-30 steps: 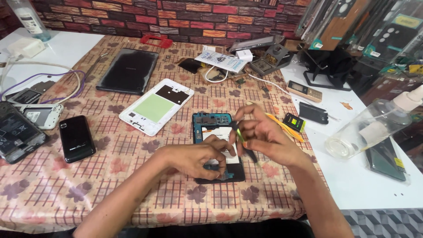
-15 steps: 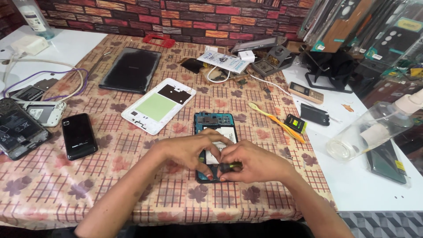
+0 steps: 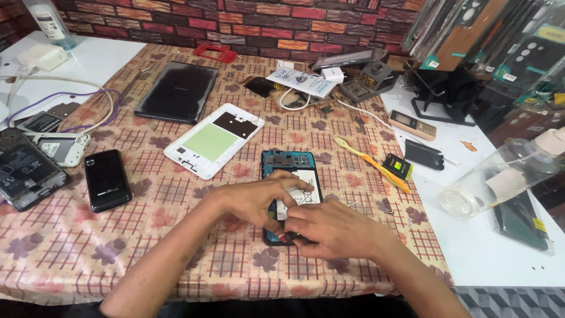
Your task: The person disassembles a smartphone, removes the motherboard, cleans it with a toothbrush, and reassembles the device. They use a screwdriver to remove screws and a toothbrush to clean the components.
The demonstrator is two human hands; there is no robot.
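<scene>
Opened phone (image 3: 289, 168) lying flat on the checked tablecloth (image 3: 176, 235), back cover off, teal frame and white battery (image 3: 301, 194) exposed. Left hand (image 3: 253, 200) curled over its lower left edge, fingers bent and pressing on the battery. Right hand (image 3: 332, 227) closed around the bottom end, fingertips hidden beneath. Probably light and stiff, yet fragile inside; safest to grip by the outer frame edges, not the circuit board. White back cover (image 3: 212, 141) lying apart, yellow pry tool (image 3: 371, 162) near on the right.
</scene>
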